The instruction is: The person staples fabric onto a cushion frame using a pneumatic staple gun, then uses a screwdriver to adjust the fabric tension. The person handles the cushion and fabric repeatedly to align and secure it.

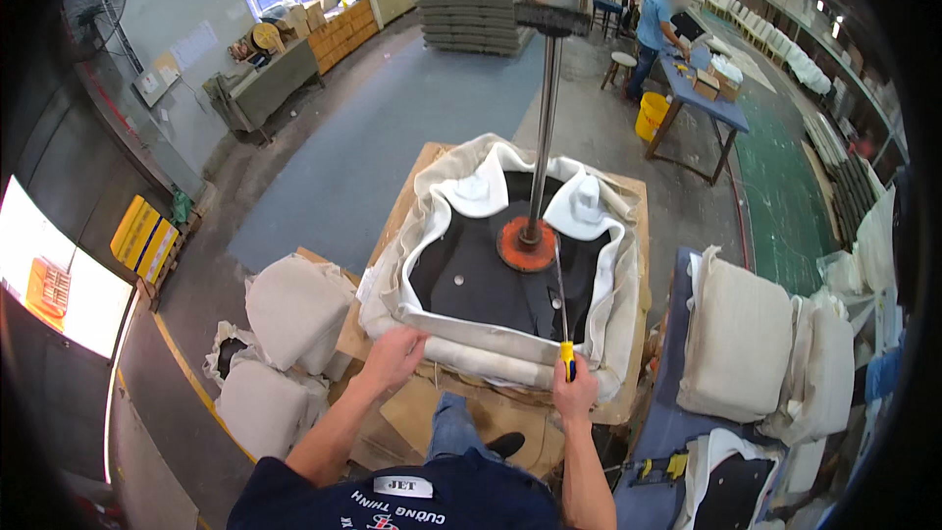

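Observation:
An upside-down seat cushion lies in front of me, its black base panel (461,287) framed by a white and beige fabric cover (491,336) with loose edges. My left hand (396,357) is closed on the cover's near left edge. In my right hand (575,391) is a long screwdriver (567,353) with a yellow and dark handle. Its thin shaft points away over the panel, with the tip near the orange round pad (522,247). That pad, on a vertical metal rod (546,128), presses on the middle of the panel. Two white flaps (479,192) fold inward at the far side.
Covered cushions (294,309) are piled at my left; more beige cushions (736,336) lie on a blue table (655,432) at my right. Farther off, a person in blue (652,25) stands at a workbench (702,103) beside a yellow bucket (652,116). Grey pads (466,5) are stacked ahead.

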{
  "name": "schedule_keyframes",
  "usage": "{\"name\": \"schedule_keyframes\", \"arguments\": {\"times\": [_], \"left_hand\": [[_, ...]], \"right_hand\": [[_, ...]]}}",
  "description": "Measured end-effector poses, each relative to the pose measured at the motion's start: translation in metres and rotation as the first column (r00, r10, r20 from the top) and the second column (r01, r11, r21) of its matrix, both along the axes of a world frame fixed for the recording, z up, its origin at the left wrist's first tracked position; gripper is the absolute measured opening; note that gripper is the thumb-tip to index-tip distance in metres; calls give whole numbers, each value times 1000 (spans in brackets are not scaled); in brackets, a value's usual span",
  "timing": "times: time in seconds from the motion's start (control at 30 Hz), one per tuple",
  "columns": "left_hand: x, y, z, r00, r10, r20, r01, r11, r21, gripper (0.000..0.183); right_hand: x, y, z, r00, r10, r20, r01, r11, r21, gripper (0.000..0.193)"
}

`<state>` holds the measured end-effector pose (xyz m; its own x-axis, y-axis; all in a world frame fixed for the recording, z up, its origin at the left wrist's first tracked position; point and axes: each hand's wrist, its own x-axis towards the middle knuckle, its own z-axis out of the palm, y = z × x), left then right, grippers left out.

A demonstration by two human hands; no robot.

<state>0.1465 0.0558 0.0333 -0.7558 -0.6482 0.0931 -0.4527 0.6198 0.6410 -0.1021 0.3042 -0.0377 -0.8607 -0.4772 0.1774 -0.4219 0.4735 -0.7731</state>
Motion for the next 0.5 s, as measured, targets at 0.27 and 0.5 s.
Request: {"name": "schedule_keyframes", "arguments": {"times": [0.27, 0.5], "left_hand": [[-83, -69, -59, 905, -361, 225, 421, 832, -361, 59], [-108, -53, -75, 929, -353, 112, 368, 842, -395, 54]], "right_hand": [[-11, 13, -3, 875, 92, 476, -10, 985, -171, 35], [50, 123, 50, 898, 218, 381, -258, 964, 56, 51]]}}
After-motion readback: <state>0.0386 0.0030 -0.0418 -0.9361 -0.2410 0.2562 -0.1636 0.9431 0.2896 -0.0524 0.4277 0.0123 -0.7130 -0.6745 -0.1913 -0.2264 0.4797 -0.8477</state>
